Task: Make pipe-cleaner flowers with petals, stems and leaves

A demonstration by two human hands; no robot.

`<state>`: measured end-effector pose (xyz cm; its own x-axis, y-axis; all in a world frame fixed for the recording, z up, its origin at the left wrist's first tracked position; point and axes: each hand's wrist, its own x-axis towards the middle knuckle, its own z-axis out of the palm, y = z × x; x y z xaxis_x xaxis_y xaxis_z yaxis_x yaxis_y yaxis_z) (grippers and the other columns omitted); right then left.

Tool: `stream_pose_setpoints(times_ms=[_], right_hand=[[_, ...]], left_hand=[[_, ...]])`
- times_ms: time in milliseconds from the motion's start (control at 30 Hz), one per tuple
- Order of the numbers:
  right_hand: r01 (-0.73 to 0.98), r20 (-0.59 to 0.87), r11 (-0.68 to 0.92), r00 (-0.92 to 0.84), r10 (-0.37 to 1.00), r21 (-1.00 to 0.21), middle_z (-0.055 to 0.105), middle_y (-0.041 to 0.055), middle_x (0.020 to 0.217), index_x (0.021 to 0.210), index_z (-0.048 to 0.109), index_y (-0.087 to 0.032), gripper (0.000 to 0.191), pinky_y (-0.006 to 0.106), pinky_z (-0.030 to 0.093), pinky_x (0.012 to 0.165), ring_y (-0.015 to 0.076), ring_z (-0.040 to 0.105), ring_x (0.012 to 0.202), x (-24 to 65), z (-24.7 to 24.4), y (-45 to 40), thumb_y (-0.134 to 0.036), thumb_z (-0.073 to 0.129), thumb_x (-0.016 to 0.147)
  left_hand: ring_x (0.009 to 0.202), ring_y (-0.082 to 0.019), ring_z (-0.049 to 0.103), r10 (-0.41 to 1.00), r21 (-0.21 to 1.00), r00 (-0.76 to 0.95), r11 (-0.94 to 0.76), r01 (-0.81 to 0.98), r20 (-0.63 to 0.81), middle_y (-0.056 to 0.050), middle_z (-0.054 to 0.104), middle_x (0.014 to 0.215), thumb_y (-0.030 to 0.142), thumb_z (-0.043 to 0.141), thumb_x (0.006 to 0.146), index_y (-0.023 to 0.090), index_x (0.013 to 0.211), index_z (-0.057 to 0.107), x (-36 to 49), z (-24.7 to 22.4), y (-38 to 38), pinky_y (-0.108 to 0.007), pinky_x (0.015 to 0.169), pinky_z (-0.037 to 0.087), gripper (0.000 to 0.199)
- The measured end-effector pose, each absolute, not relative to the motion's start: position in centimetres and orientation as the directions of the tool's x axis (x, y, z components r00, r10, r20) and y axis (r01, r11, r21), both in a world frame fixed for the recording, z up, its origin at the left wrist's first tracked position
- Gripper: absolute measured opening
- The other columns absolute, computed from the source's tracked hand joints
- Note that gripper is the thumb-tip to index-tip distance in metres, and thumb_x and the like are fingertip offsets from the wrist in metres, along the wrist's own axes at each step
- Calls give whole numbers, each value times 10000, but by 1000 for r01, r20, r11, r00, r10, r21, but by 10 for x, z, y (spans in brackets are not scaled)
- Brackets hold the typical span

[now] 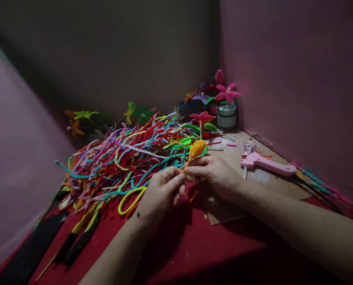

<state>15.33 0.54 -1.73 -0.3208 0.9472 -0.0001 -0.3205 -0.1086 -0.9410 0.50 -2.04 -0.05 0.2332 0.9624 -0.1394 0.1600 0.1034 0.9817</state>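
Observation:
An orange-yellow fuzzy bud (197, 149) stands tilted above my fingertips, its thin stem pointing down to the left. My right hand (213, 174) pinches the stem just below the bud between thumb and forefinger. At the stem's lower end, my left hand (164, 188) is closed in a pinch, its fingertips almost touching those of my right hand. Behind and to the left of both hands lies a large tangled heap of coloured pipe cleaners (129, 146).
A pink glue gun (268, 163) rests on a cardboard sheet (224, 213) at the right. Yellow-black pliers (83, 229) lie at the left on the red tabletop (194, 253). Pink fuzzy flowers (227, 94) and a grey-white container (226, 116) stand by the back corner.

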Motion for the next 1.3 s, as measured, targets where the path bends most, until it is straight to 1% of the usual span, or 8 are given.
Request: stream_pose_setpoints(times_ms=[133,267,533,733,900,1067,1200,1300], right_hand=[[-378,44,-94,-342,939,-921,578,-6,562,621,662,-121,101,244,341,545,84,456,529,153,-18,7,-204,716,599],[-413,109,-51,-353,929,-909,578,-10,589,653,672,-135,90,245,318,540,78,425,527,154,-21,9,-216,704,629],[-447,177,17,-318,931,-894,531,-30,532,558,630,-143,110,253,297,539,82,413,524,153,-12,3,-170,668,658],[-471,191,35,-287,939,-881,541,-33,544,567,629,-154,97,257,315,562,85,427,531,152,-9,0,-164,666,657],[-442,164,1,-332,929,-897,553,-8,576,615,648,-140,71,254,289,525,88,413,526,156,-13,4,-191,668,659],[-510,182,-28,-357,916,-860,570,5,634,675,665,-140,46,243,288,517,87,425,548,156,-20,8,-184,670,667],[-494,174,-43,-385,906,-868,616,20,700,719,686,-147,89,253,345,574,104,484,610,155,-20,7,-198,700,647],[-491,143,-71,-385,912,-868,630,22,697,687,679,-147,86,274,384,638,121,526,655,155,-18,6,-192,714,622]], left_hand=[[312,3,220,926,968,317,241,-72,-207,83,425,455,325,586,771,161,757,505,2,-2,-20,-113,323,169,184],[302,-3,171,929,958,337,224,-181,-154,93,394,438,292,561,791,170,740,487,4,-4,-23,-127,311,145,151],[334,-11,233,981,973,155,145,-180,-117,91,367,405,286,629,734,159,735,507,17,1,-30,-134,354,167,177],[349,-18,247,990,975,113,106,-197,-85,92,351,416,301,639,721,152,718,520,20,1,-32,-145,361,178,191],[338,-11,243,980,970,156,155,-186,-127,90,371,420,307,637,727,157,747,528,18,3,-31,-129,356,187,186],[321,-4,229,962,962,253,165,-218,-107,88,380,437,280,591,778,159,769,525,10,3,-28,-114,333,179,138],[307,-2,147,910,936,396,238,-259,-122,94,371,443,262,537,812,164,757,509,-1,2,-23,-122,303,166,116],[305,-2,130,891,944,429,256,-208,-147,95,372,440,278,539,806,165,751,515,-5,4,-22,-124,299,159,128]])
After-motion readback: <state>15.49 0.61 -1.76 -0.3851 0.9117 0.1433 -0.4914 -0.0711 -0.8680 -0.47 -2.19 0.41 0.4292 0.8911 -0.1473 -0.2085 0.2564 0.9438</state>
